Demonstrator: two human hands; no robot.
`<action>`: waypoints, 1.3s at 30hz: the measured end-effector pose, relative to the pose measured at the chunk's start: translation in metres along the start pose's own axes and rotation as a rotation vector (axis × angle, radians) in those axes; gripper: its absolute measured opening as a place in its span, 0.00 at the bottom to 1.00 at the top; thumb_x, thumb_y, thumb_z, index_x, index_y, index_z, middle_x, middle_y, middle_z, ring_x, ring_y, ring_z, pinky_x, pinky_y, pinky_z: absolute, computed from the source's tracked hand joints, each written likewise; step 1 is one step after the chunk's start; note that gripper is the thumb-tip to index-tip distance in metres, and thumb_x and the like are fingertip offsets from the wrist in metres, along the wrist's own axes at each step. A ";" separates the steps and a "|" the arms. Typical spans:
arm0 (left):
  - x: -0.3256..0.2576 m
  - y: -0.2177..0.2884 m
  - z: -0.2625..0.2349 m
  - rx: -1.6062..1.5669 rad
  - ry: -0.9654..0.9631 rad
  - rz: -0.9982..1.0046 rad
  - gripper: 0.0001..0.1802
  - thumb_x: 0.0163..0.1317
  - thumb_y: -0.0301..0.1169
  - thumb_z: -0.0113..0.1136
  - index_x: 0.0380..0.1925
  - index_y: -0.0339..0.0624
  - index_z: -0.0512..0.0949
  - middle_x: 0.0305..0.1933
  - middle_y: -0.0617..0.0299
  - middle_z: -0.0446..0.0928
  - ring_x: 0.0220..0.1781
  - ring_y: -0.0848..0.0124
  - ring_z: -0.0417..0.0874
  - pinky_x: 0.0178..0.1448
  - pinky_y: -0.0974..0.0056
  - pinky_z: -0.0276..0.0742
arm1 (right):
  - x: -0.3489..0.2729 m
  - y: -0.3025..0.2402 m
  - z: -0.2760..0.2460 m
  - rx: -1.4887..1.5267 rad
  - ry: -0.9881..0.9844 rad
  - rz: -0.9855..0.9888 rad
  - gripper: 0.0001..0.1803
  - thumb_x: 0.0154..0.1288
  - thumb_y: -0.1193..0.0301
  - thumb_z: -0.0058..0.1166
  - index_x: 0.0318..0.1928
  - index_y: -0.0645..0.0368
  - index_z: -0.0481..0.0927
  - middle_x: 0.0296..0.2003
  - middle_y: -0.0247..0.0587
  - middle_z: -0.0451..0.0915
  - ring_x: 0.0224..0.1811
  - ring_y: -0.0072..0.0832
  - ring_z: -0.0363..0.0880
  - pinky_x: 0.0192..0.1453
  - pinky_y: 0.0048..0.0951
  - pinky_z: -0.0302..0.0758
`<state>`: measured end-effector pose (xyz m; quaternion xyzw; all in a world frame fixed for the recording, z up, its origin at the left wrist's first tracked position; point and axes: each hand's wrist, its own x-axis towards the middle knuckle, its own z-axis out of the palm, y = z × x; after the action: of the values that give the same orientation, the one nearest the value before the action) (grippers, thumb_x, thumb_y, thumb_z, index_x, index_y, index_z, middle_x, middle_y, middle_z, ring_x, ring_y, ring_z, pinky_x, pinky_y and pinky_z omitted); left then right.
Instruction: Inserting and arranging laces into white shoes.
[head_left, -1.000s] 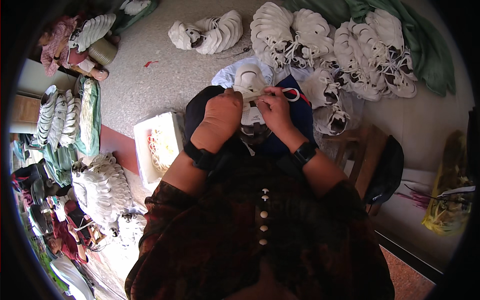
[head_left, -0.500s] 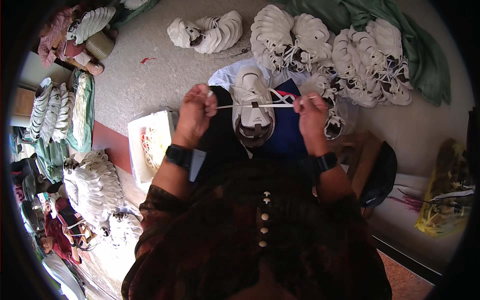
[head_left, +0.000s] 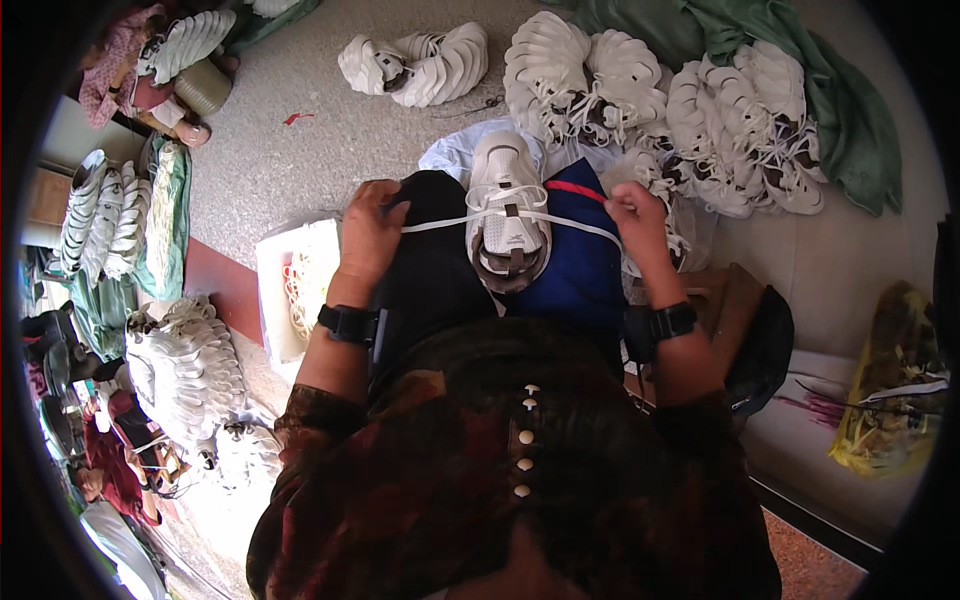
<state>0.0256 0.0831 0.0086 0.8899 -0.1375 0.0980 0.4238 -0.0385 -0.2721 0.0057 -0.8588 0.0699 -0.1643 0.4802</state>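
A white sneaker (head_left: pixel 507 205) lies on my lap, toe pointing away, resting on black and blue cloth. A white shoelace (head_left: pixel 440 224) runs taut across it from side to side. My left hand (head_left: pixel 370 230) grips the lace's left end, just left of the shoe. At the shoe's right, my right hand (head_left: pixel 637 222) pinches the other end. Both wrists wear black bands.
Piles of white sneakers (head_left: pixel 690 110) lie on the floor ahead, with a green cloth (head_left: pixel 800 60) behind them. More shoe stacks (head_left: pixel 185 365) sit at my left, beside a white bag of laces (head_left: pixel 295 285). A yellow bag (head_left: pixel 885 400) lies at right.
My hands, together over the shoe a second ago, have drawn apart sideways, pulling the lace tight across the shoe. The spread has widened slightly since half a second ago.
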 end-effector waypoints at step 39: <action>0.007 0.049 0.067 0.305 -0.175 0.159 0.12 0.50 0.26 0.52 0.37 0.38 0.69 0.29 0.46 0.77 0.29 0.50 0.79 0.34 0.53 0.75 | 0.002 -0.051 0.073 -0.345 -0.216 -0.075 0.16 0.52 0.65 0.52 0.18 0.66 0.73 0.19 0.55 0.72 0.23 0.48 0.72 0.28 0.39 0.68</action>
<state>0.0202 -0.0001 0.0048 0.9352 -0.2274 0.0732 0.2614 -0.0133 -0.1874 0.0141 -0.9430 0.0131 -0.0744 0.3242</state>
